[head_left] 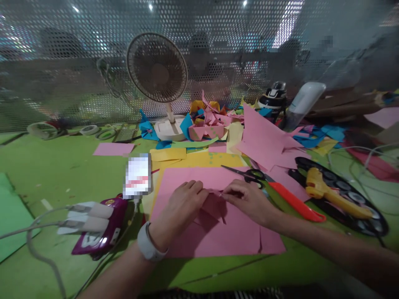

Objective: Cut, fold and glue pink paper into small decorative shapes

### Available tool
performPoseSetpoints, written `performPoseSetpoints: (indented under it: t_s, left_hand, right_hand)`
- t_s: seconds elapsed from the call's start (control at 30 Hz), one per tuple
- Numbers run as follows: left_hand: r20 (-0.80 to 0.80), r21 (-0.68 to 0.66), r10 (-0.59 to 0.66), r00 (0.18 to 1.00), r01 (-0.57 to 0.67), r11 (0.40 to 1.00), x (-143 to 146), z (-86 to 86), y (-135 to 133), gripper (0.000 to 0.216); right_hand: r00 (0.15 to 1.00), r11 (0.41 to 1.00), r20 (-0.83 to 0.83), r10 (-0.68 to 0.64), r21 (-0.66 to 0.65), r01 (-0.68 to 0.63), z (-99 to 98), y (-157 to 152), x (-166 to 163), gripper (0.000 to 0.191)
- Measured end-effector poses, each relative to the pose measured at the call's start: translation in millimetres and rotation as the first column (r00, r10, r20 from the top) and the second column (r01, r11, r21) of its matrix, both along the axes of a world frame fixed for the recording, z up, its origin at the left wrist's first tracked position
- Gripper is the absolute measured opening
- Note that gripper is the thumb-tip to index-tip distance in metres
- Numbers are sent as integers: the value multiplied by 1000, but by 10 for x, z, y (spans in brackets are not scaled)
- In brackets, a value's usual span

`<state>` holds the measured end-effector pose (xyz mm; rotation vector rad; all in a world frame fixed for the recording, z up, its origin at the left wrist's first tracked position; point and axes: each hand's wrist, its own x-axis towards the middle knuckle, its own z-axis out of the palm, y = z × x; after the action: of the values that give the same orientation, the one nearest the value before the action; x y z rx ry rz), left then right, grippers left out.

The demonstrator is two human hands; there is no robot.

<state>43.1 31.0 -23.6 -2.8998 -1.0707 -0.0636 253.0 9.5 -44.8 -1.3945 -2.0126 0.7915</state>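
My left hand, with a pale band on its wrist, is closed on the left side of a small folded piece of pink paper. At the paper's upper right edge, the fingers of my right hand pinch together. Both hands are just above a large pink sheet that lies over yellow paper. Black scissors lie just beyond my right hand. Beside them is a utility knife with an orange-red handle. My fingers hide part of the folded piece.
A yellow glue gun rests on a black tray at right. To the left are a phone and a purple power strip with cables. A fan, paper scraps and tape rolls stand along the back.
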Motion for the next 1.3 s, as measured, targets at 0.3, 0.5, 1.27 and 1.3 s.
performPoseSetpoints:
  t_s: [0.3,0.5,1.27,1.3]
  left_hand:
    - [26,3,13,1000,-13,1000,28,-32,-29,13]
    - [6,4,38,999,-38,999,38,-59,-20,12]
    - [45,-28,31,999,-30,999,42,-66,-8,12]
    - [51,-30,36,998,-35,999,40,-69,-10,12]
  right_hand:
    - [995,991,-3,-95,99,95,-104,-39,-54,12]
    - [991,988,-36,-125,88,128,-133,-5,-67,12]
    - [993,989,-99,57,139,-43,-58,10,-5,13]
    - [991,989,-111,70,136,-54,-45,6,3,13]
